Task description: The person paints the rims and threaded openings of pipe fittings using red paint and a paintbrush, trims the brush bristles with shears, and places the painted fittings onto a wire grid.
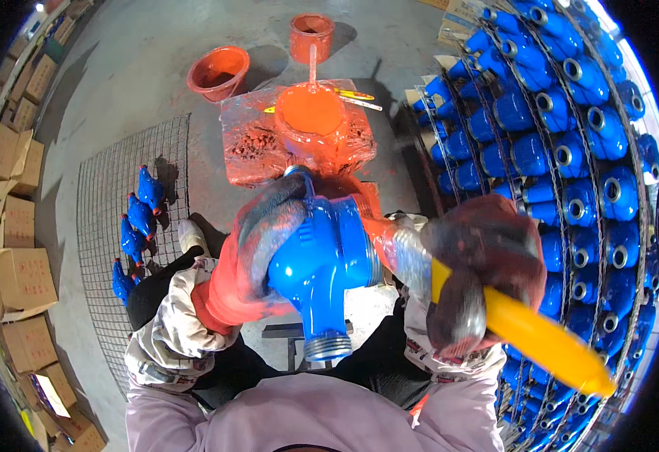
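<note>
1. Near the centre of the frame, the person's left hand (265, 230), in a paint-stained glove, is closed around a glossy blue fitting (318, 252), whose threaded lower neck points toward the bottom edge.
2. Right of centre, the right hand (487, 264), in a dark, red-smeared glove, is clamped on a paintbrush (544, 339); its yellow handle slants toward the lower right.
3. The two hands are apart, and the orange-coated bristle end lies at the fitting's right side; whether it touches cannot be told for certain.
4. Above the fitting, at upper centre, a bucket of orange paint (310, 109) stands on a paint-spattered, plastic-covered stand (250, 145).
5. Behind it, toward the top, are a wide red tub (218, 73) and a smaller red pail (313, 36).
6. At left, four blue pieces (142, 217) lie in a slanting row on a wire mesh (103, 197).
7. Stacked blue fittings (512, 113) fill the right side; cardboard boxes (24, 280) line the left edge.
</note>
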`<move>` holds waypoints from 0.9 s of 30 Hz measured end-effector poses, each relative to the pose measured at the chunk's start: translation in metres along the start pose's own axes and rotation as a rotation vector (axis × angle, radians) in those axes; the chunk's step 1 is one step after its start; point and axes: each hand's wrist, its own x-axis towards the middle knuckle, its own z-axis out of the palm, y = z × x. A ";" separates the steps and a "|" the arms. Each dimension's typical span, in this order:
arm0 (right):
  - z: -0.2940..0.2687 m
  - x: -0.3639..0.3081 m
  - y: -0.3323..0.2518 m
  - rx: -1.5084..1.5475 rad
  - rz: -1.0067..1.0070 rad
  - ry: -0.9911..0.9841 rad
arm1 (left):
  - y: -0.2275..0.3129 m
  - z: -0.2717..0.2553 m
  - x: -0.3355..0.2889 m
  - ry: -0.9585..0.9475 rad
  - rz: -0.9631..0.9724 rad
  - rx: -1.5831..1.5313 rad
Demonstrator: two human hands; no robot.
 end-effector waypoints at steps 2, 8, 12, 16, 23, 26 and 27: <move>0.014 -0.010 0.000 0.185 -0.020 0.129 | -0.008 -0.004 -0.006 0.050 0.033 0.061; 0.004 -0.002 -0.021 -0.033 -0.159 -0.148 | -0.005 0.002 -0.007 0.246 -0.056 -0.193; 0.005 -0.003 -0.019 0.035 -0.134 -0.360 | 0.008 -0.008 -0.007 0.400 -0.324 -0.534; 0.003 0.008 -0.027 0.048 -0.090 -0.568 | 0.021 -0.018 -0.005 0.407 -0.430 -0.773; 0.016 0.018 -0.031 0.038 -0.169 -0.567 | 0.020 -0.029 -0.015 0.360 -0.529 -1.051; 0.024 0.018 -0.033 0.061 -0.140 -0.501 | 0.008 -0.025 -0.027 0.375 -0.586 -1.061; 0.026 0.018 -0.032 0.069 -0.144 -0.496 | 0.007 -0.024 -0.029 0.424 -0.661 -1.043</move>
